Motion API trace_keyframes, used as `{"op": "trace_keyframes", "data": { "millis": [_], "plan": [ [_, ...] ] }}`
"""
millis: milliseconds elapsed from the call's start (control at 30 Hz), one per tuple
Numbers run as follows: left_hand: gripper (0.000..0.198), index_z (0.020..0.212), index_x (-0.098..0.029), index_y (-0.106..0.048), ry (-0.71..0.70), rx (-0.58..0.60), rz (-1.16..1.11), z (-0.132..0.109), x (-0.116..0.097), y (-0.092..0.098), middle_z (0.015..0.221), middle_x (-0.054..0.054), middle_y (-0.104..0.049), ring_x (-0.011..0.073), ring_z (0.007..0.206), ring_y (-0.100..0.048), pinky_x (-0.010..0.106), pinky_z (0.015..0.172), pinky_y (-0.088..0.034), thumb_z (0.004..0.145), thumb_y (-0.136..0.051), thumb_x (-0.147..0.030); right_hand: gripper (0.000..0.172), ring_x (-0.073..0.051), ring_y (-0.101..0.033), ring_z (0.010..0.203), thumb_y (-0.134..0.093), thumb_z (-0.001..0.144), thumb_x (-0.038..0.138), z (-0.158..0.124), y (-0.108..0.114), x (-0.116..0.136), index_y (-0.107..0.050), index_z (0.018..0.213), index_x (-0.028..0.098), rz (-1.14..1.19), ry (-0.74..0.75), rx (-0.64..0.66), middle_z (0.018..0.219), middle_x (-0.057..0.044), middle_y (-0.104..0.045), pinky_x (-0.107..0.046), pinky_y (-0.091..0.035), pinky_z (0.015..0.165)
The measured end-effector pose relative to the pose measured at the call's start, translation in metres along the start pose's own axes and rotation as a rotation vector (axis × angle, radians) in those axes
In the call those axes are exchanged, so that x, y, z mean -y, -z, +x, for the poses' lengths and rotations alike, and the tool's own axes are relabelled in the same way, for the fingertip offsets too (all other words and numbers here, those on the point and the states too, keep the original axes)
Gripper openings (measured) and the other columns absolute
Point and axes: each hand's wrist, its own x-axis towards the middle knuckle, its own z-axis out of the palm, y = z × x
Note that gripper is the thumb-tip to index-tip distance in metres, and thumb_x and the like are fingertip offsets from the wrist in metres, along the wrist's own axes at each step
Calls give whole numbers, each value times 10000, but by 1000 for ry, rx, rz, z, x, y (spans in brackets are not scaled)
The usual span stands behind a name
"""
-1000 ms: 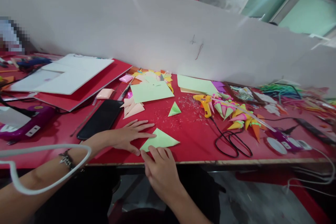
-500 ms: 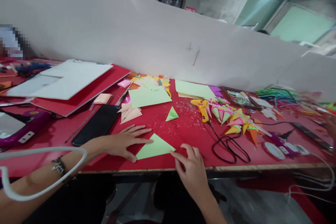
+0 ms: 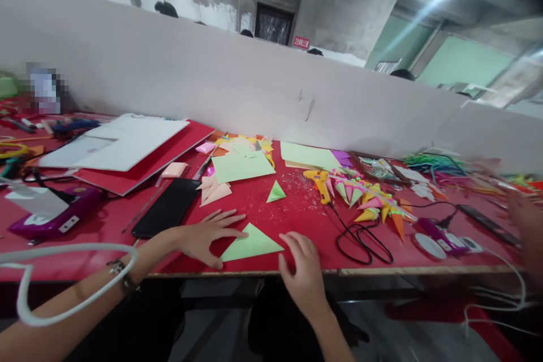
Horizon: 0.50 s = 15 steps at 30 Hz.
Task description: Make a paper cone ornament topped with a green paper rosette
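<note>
A light green paper triangle [image 3: 253, 243] lies flat near the front edge of the red table [image 3: 305, 220]. My left hand [image 3: 206, 233] rests flat on the table with fingers spread, touching the triangle's left side. Just right of the triangle's right tip sits my right hand [image 3: 302, 271], fingers loosely curved on the table edge, holding nothing. A smaller green folded triangle [image 3: 275, 192] lies farther back.
A black phone [image 3: 167, 207] and pink folded papers [image 3: 214, 189] lie left of centre. Green sheets [image 3: 241, 166], a yellow glue gun [image 3: 320, 181] with black cord [image 3: 360, 243], coloured paper cones [image 3: 369, 198], white boards [image 3: 123, 144] and a purple device [image 3: 55, 215] fill the table. Another person's hand [image 3: 528, 220] shows at far right.
My right hand slid from the triangle's lower left corner along its edge to the right tip. The camera tilted up. My left hand stayed put.
</note>
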Motion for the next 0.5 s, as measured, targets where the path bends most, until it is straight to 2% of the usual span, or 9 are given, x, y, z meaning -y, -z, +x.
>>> {"op": "trace_keyframes", "data": {
  "millis": [67,133,200,267,333,433,500],
  "plan": [
    [748,1301,-340,-342,5,-54,10,-2,-3,-6,1470,57,-114,337,1324,-84,551,1030,-128,634,-629,-519,453,-227,-426,1122,-539,779,280,-1,-7,9,-458,1221,224,39,147,123,1209,-70,-506,-400,-344,959],
    [758,1282,-291,-373,11,-101,23,-3,-9,-13,1461,84,-152,325,1321,-120,522,1035,-164,614,-639,-535,493,-233,-424,1132,-584,759,327,-2,-14,15,-451,1227,243,47,242,200,1226,-58,-506,-414,-311,982],
    [712,1229,-240,-427,35,-142,44,-4,-20,-19,1445,107,-200,313,1310,-175,486,1030,-216,614,-651,-520,356,-209,-492,1024,-568,784,276,-5,-20,18,-526,1136,244,58,280,196,1103,-45,-581,-390,-334,945],
    [577,1113,-202,-504,56,-201,82,-4,-35,-22,1418,106,-269,295,1280,-252,437,1016,-265,622,-678,-451,196,-164,-534,842,-501,830,198,-8,-23,20,-599,995,237,102,291,158,896,-22,-630,-325,-386,829],
    [435,1028,-216,-538,8,-270,140,-2,-53,-23,1365,71,-371,269,1231,-333,404,1002,-282,655,-677,-390,173,-142,-517,726,-458,856,188,-9,-23,21,-625,882,228,154,275,115,763,-9,-618,-283,-385,718],
    [136,946,-227,-552,-28,-365,216,3,-77,-21,1065,20,-599,177,989,-525,334,903,-358,817,-514,-248,196,-137,-491,686,-445,869,244,-2,-13,27,-612,776,203,182,235,76,704,-9,-594,-264,-354,665],
    [124,835,-196,-553,-17,-443,321,6,-87,-17,828,11,-628,153,773,-563,312,783,-397,839,-432,-168,244,-131,-477,651,-422,878,259,10,-2,33,-588,715,187,174,250,83,660,-8,-571,-251,-340,636]
  ]
}}
